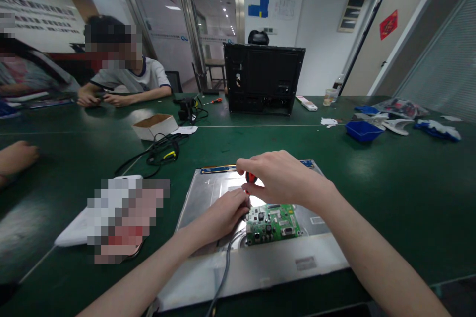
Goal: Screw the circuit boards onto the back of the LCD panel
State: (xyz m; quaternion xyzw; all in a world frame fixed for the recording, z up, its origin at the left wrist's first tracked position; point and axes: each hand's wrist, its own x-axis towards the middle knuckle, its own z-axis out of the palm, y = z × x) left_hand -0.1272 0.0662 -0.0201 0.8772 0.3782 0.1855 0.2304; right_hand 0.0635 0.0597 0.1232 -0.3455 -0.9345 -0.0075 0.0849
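My right hand (284,178) is closed around the red and black handle of a screwdriver (251,177), held upright over the upper left corner of a green circuit board (275,223). Just below it, my left hand (226,213) has its fingers pinched together by that corner and the screwdriver's lower end; what they grip is hidden. The board lies on the metal back of a flat display panel (199,198), on the table. A grey cable (227,262) runs from beside the board over the panel's near edge.
Left of the panel lie a white object (96,218) and a pink, partly blurred one (130,223). Beyond are black cables (159,151), an open box (154,126) and a black monitor housing (264,79). A blue tray (363,131) stands right. Other people sit left, one hand (18,158) close by.
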